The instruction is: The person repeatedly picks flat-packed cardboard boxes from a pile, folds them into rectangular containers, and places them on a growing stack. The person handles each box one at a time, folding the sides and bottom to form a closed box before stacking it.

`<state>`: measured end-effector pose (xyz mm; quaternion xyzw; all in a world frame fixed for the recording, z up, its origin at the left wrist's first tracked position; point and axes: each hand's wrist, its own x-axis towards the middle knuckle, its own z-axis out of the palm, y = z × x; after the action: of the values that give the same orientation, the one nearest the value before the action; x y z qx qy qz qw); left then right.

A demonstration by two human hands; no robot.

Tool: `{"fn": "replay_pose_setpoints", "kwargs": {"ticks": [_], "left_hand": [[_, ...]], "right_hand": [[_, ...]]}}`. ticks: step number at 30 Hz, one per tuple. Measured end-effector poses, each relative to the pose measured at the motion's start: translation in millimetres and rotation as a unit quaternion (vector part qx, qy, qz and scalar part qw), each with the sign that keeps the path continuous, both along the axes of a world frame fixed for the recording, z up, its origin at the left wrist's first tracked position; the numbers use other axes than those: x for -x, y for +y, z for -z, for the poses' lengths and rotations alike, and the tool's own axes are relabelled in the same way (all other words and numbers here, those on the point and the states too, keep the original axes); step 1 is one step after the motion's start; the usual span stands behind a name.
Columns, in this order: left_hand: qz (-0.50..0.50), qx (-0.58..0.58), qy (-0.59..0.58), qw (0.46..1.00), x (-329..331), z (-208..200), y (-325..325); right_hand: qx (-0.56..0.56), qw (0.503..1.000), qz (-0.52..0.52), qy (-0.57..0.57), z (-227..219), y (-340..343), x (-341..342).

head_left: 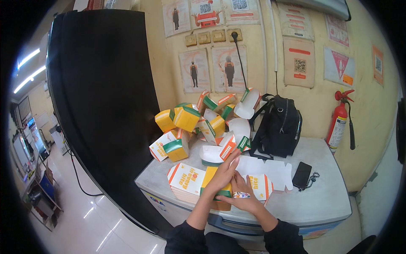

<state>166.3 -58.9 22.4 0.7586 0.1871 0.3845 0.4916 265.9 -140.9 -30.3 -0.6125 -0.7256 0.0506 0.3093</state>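
A yellow food carton [209, 174] with a green edge lies on a stack of flat printed carton blanks [186, 181] near the front edge of the white chest top [321, 205]. Across this carton reaches my left hand [222, 175], its fingers stretched out flat toward the far right. My right hand [244, 195] grips the carton's right side, the thumb lying along the green edge. Part of the carton is hidden beneath both hands. White unfolded card [277, 173] spreads out just right of them.
Behind the hands is a loose heap of folded yellow, white and green cartons [186, 118]. A black backpack [279, 127] stands at the back right. A phone [302, 175] and a beaded string [313, 180] lie to the right. A fire extinguisher [338, 120] hangs on the wall; a tall black cabinet [101, 97] stands left.
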Motion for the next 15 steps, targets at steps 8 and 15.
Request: {"fn": "replay_pose_setpoints", "kwargs": {"ticks": [8, 15], "left_hand": [[-0.02, 0.093, -0.063, 0.994, 3, 12, 10], [-0.13, -0.067, -0.034, 0.989, -3, 34, 22]], "right_hand": [[-0.071, 0.983, -0.034, -0.167, -77, 43, -85], [-0.155, 0.842, -0.055, -0.513, -47, 187, -61]]}}
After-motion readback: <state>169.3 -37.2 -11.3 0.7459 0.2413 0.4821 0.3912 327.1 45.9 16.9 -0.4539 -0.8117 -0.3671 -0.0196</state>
